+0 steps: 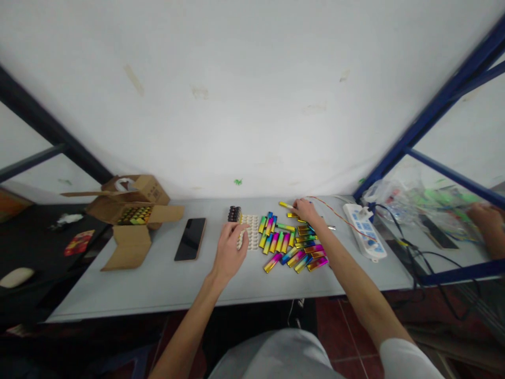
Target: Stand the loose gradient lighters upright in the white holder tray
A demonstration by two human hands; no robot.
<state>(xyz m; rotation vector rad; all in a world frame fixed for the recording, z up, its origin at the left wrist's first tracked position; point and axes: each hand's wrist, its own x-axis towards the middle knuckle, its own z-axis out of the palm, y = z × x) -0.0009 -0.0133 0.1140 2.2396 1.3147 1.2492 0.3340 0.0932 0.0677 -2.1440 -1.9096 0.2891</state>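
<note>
Toward the bench's [165, 281] back, your right hand [304, 209] pinches the yellow tube [284, 205], its long axis running left; your left hand [232, 245] half-curls at the white tray [253, 231], grip unclear.

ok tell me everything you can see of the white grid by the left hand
The white grid shows rows of small rounded bumps or pockets, too small to tell which, and looks like plastic. It lies flat on the grey table. The left hand hides its near left part; contact is unclear. Dark pieces sit at its far left corner, and multicoloured cases lie along its right side.
</note>
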